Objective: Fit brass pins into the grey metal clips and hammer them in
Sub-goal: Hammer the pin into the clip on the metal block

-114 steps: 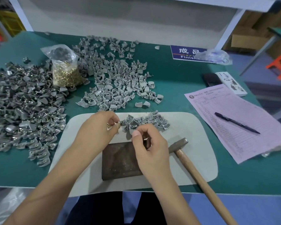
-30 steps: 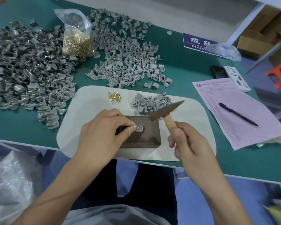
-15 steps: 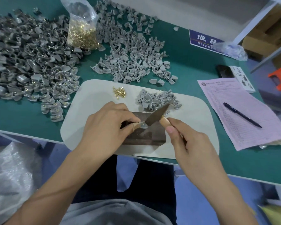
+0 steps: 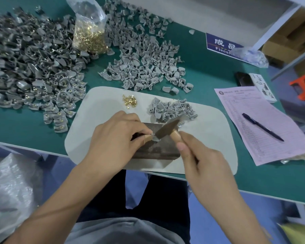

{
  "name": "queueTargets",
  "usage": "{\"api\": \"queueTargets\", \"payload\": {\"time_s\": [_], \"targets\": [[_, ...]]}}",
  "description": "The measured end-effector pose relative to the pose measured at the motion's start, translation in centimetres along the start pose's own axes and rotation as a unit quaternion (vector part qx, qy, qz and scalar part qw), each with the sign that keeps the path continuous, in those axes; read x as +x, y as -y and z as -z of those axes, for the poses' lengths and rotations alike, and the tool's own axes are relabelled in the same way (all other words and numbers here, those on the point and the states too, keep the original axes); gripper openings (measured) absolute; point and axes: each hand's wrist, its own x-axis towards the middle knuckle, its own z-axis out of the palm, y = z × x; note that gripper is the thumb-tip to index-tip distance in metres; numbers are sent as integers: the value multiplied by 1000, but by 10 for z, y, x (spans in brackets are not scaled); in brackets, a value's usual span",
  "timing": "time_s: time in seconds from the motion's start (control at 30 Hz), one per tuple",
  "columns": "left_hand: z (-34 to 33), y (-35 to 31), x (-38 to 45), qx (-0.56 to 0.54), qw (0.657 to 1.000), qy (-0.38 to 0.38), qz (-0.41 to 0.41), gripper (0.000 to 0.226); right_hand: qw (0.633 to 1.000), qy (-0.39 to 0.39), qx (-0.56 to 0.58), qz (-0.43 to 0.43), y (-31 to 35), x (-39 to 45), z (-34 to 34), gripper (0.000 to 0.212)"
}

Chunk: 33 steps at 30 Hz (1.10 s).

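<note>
Closest to the person, the right hand [image 4: 203, 161] is wrapped around the wooden handle of a small hammer [image 4: 167, 129]. The hammer's metal head comes down on one grey clip [image 4: 156, 138]. That clip sits on a dark metal block [image 4: 158, 149], and the block lies on a pale mat [image 4: 209, 138] at the near edge of the green table [image 4: 25, 127].

The left hand [image 4: 115, 138] has its thumb and finger pinched on the clip to hold it on the block. A pin in the clip cannot be seen under the hammer head.

A little farther on the mat lies a small bunch of loose brass pins [image 4: 129, 101]. Beside them, to the right, is a small heap of grey clips [image 4: 171, 110].

Past the mat, a big spread of grey clips [image 4: 144, 57] covers the middle of the table. To the left is a darker pile of clips with brass showing in them [image 4: 30, 67]. Between the two piles stands a clear bag of brass pins [image 4: 89, 32].

On the right lies a pink paper form [image 4: 271, 136] with a pen [image 4: 262, 126] on it. Farther back there is a blue sign [image 4: 218, 44].
</note>
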Motion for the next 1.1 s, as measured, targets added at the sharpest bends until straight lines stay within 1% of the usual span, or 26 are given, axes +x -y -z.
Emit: {"api": "queueTargets", "payload": {"time_s": [0.03, 0.07, 0.1, 0.17, 0.27, 0.37, 0.43, 0.5, 0.53, 0.57, 0.6, 0.63, 0.7, 0.73, 0.8, 0.87, 0.97, 1.1], "targets": [[0, 0, 0, 2, 1000, 1, 1, 7, 1000, 26, -7, 1, -3, -1, -1, 35], [1, 0, 0, 3, 1000, 4, 1, 8, 999, 32, -2, -2, -6, -1, 1, 35], [0, 0, 0, 2, 1000, 6, 2, 8, 1000, 21, 9, -10, -10, 0, 4, 34], [0, 1, 0, 0, 1000, 7, 0, 9, 999, -29, 5, -37, -18, 1, 7, 30], [-2, 2, -1, -14, 1000, 7, 2, 7, 987, -90, -94, -94, -36, 1, 4, 32], [-3, 3, -2, -21, 1000, 6, 2, 6, 969, -108, -143, -168, -58, -8, -6, 33], [-3, 3, -1, -23, 1000, 4, 3, 6, 963, -104, -157, -191, -64, -14, -13, 29], [-4, 4, -1, -27, 1000, 7, 0, 7, 957, -125, -197, -171, -63, -15, -22, 28], [-4, 4, -1, -30, 1000, 7, -1, 6, 952, -157, -216, -151, -60, -12, -25, 25], [-5, 5, -2, -35, 999, 5, -2, 5, 951, -193, -209, -123, -56, -7, -27, 20], [-5, 5, -4, -40, 999, 0, -4, 5, 957, -219, -172, -85, -48, -2, -29, 19], [-5, 6, -7, -46, 999, -9, -3, 4, 968, -225, -106, -40, -39, 4, -31, 22], [-4, 8, -14, -56, 998, -35, 8, 4, 982, -182, 10, 50, -12, 17, -36, 21], [-2, 10, -18, -61, 997, -51, 15, 6, 985, -147, 29, 88, 2, 23, -41, 18], [3, 18, -26, -75, 993, -88, 32, 12, 986, -89, 26, 138, 26, 36, -54, 10], [12, 31, -33, -70, 990, -117, 47, 16, 987, -55, 17, 150, 44, 47, -66, 5], [28, 54, -47, -57, 985, -141, 76, 19, 985, 7, 18, 170, 68, 61, -86, 2], [43, 85, -69, -23, 979, -164, 123, 11, 977, 75, 0, 197, 105, 69, -120, 4]]}}
